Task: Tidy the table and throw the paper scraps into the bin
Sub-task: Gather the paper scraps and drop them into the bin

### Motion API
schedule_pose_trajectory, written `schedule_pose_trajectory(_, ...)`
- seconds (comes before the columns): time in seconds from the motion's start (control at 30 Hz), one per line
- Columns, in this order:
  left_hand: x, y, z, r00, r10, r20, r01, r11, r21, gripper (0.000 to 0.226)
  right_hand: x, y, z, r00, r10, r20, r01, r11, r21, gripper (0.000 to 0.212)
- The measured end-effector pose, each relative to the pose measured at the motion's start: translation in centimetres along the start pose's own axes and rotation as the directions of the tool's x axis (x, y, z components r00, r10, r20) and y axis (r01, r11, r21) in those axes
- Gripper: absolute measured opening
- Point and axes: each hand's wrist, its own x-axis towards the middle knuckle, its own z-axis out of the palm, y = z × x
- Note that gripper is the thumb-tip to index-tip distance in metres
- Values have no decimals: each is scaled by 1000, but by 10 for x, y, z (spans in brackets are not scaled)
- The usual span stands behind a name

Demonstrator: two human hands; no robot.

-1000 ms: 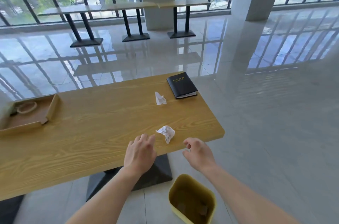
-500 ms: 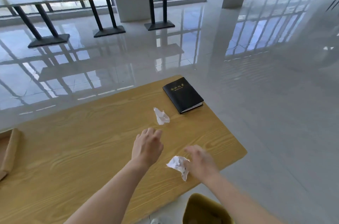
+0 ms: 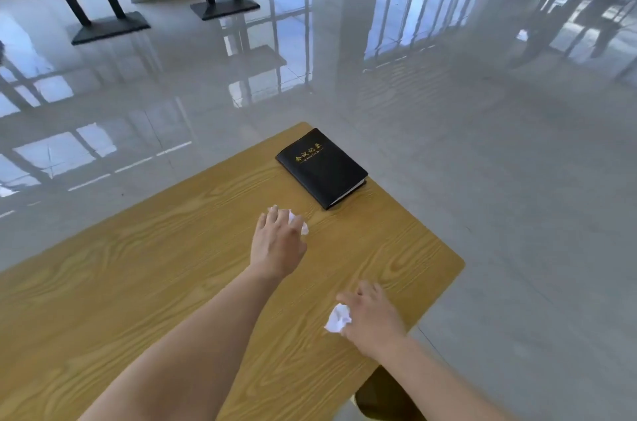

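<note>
White scrap (image 3: 338,318) (crumpled) in right grip (image 3: 370,317)

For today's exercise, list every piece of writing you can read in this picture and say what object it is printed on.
"会议记录" in gold characters, on the cover of the black notebook lying on the wooden table.
A smaller gold line under those characters: too small and blurred to read.
The two crumpled paper scraps at the hands: no readable writing.
</note>
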Motion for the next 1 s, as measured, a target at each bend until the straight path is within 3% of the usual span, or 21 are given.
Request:
schedule_pose_trajectory(0.13,21,-11,14,993,-31,113,35,999,-41,55,3,7,7,997,19,-80,-12,996,87,31)
schedule_pose_trajectory(0.3,26,-18,34,985,-13,175,22,998,-52,35,8,9,18,986,41,-161,-18,990,142,33)
schedule_pose_trajectory(0.57,16,-15,45,994,21,104,-23,1000,17,18,7,9,24,963,62,-263,-34,993,110,29)
schedule_pose_trajectory(0.8,0,-10,37,997,61,56,-57,996,-74,30,7,11,17,953,59,-297,-21,991,130,23)
schedule_pose_trajectory(1.0,-20,-1,30,998,66,17,-63,990,-129,28,4,13,9,947,81,-312,-29,986,166,22)
